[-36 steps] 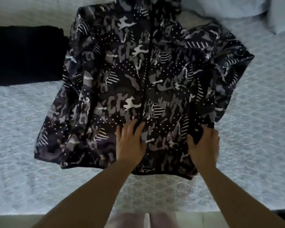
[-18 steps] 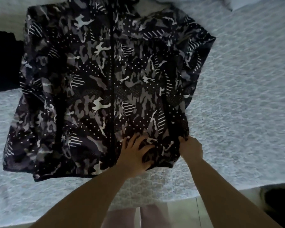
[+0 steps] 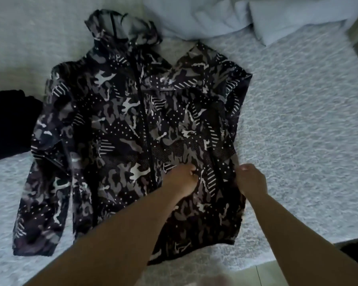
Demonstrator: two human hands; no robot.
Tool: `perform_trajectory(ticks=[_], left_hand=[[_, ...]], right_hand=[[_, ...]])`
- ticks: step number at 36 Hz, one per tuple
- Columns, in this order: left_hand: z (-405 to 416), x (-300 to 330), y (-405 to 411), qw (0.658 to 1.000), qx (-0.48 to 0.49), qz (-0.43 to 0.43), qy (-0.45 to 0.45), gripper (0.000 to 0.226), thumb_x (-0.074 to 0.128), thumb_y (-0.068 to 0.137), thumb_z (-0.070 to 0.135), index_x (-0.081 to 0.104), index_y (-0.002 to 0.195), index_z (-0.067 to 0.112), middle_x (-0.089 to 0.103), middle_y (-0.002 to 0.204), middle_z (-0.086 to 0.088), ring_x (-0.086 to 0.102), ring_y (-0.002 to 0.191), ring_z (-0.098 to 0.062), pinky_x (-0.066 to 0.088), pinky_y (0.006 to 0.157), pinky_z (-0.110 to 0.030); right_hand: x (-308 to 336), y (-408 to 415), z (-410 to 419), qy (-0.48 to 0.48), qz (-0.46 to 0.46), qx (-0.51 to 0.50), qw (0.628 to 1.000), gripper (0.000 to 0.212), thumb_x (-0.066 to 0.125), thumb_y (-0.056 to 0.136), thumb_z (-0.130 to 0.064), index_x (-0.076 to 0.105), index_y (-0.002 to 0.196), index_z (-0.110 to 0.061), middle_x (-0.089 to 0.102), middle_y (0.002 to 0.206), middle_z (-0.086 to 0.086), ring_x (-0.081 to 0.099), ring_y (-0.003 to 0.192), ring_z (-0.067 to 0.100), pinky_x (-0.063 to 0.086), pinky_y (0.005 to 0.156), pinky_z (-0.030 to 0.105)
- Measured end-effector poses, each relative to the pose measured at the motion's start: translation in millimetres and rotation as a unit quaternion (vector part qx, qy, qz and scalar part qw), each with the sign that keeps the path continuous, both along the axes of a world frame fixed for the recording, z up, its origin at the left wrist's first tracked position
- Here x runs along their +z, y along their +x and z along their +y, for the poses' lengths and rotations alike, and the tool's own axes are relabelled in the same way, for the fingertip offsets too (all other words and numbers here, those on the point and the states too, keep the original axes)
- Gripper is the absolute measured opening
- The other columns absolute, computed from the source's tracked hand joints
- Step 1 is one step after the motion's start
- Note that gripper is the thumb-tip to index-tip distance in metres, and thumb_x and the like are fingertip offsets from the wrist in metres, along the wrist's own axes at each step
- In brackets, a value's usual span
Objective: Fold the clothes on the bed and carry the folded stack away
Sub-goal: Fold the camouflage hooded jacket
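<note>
Camouflage jacket (image 3: 116, 129) pinched by left hand (image 3: 181, 178) and right hand (image 3: 250, 179).

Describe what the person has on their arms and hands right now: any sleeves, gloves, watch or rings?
Both forearms are bare as far up as the view shows, with no sleeve edge visible. The left hand and the right hand wear no gloves. No watch, bracelet or ring shows at either wrist or on the visible fingers, though the dim light could hide something small.
</note>
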State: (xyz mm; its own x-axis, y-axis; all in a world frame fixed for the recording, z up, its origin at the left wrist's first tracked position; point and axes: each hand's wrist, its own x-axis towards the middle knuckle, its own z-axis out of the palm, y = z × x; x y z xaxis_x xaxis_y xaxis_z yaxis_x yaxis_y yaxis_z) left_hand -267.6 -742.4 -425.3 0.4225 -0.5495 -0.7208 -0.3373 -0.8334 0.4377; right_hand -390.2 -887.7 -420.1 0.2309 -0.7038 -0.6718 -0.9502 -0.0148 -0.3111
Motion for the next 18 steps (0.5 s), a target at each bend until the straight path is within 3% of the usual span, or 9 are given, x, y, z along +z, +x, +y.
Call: perform_trajectory(ticks=[3,5,8,11,14,15,16,18], left_hand=[[-25.4,9.5,42.6,0.995,0.052,-0.055,-0.059,0.04,0.043,0.097,0.028,0.044,0.137,0.021,0.043,0.138,-0.005,0.054,0.114,-0.024,0.047,0.095,-0.038],[-41.7,10.4,68.6,0.987,0.074,-0.114,-0.083,0.047,0.045,0.096,0.03,0.036,0.142,0.024,0.033,0.144,-0.002,0.052,0.116,-0.022,0.045,0.089,-0.032],[-61.1,4.0,104.7,0.976,0.112,-0.162,-0.093,0.055,0.045,0.096,0.032,0.024,0.147,0.031,0.024,0.15,-0.001,0.051,0.115,-0.024,0.043,0.081,-0.029],[-76.7,-4.9,132.2,0.969,0.106,-0.21,-0.081,0.062,0.047,0.096,0.03,0.015,0.149,0.037,0.018,0.153,-0.002,0.047,0.122,-0.027,0.047,0.087,-0.035],[-90.2,-10.6,149.0,0.97,0.097,-0.219,-0.042,0.068,0.047,0.097,0.033,0.006,0.15,0.039,0.01,0.156,-0.003,0.045,0.125,-0.03,0.046,0.096,-0.041],[-94.8,-11.1,153.2,0.971,0.088,-0.22,-0.023,0.069,0.046,0.097,0.036,0.002,0.15,0.039,0.006,0.158,-0.004,0.043,0.127,-0.031,0.044,0.099,-0.044],[-99.8,-11.8,156.7,0.972,0.077,-0.222,-0.004,0.069,0.045,0.097,0.039,0.0,0.15,0.04,0.003,0.159,-0.004,0.04,0.13,-0.033,0.042,0.101,-0.047],[-112.2,-12.0,162.9,0.972,0.062,-0.224,0.015,0.069,0.041,0.098,0.043,-0.005,0.149,0.041,-0.003,0.159,-0.003,0.03,0.136,-0.036,0.04,0.103,-0.05]], right_hand=[[-4.8,36.9,-31.6,-0.022,-0.044,-0.018,0.999,0.037,0.043,0.097,-0.033,0.064,0.11,-0.006,0.063,0.107,0.015,0.056,0.105,0.033,0.033,0.074,0.029],[-14.6,56.2,-50.6,-0.039,-0.063,-0.046,0.996,0.039,0.043,0.097,-0.034,0.061,0.118,-0.006,0.061,0.115,0.016,0.056,0.107,0.034,0.035,0.074,0.029],[-31.9,82.2,-71.7,-0.071,-0.057,-0.077,0.993,0.043,0.047,0.096,-0.031,0.05,0.133,-0.008,0.042,0.137,0.015,0.05,0.115,0.034,0.042,0.084,0.036],[-48.4,107.3,-87.8,-0.058,-0.05,-0.114,0.991,0.058,0.058,0.09,-0.04,0.045,0.134,-0.005,0.034,0.136,0.017,0.049,0.113,0.037,0.043,0.091,0.042],[-58.0,118.2,-101.9,-0.066,-0.071,-0.064,0.993,0.034,0.06,0.088,-0.038,0.061,0.103,-0.007,0.043,0.119,0.016,0.054,0.099,0.034,0.047,0.084,0.039],[-58.9,118.4,-108.3,-0.068,-0.097,-0.043,0.992,0.023,0.06,0.089,-0.033,0.06,0.083,-0.011,0.045,0.109,0.013,0.054,0.088,0.03,0.046,0.076,0.036],[-58.1,116.3,-115.3,-0.072,-0.127,-0.031,0.989,0.025,0.059,0.089,-0.027,0.051,0.068,-0.015,0.044,0.1,0.01,0.05,0.078,0.026,0.042,0.068,0.034],[-49.6,107.3,-136.5,-0.092,-0.164,-0.058,0.98,0.026,0.058,0.09,-0.018,0.049,0.066,-0.014,0.049,0.094,0.011,0.051,0.073,0.028,0.039,0.065,0.036]])
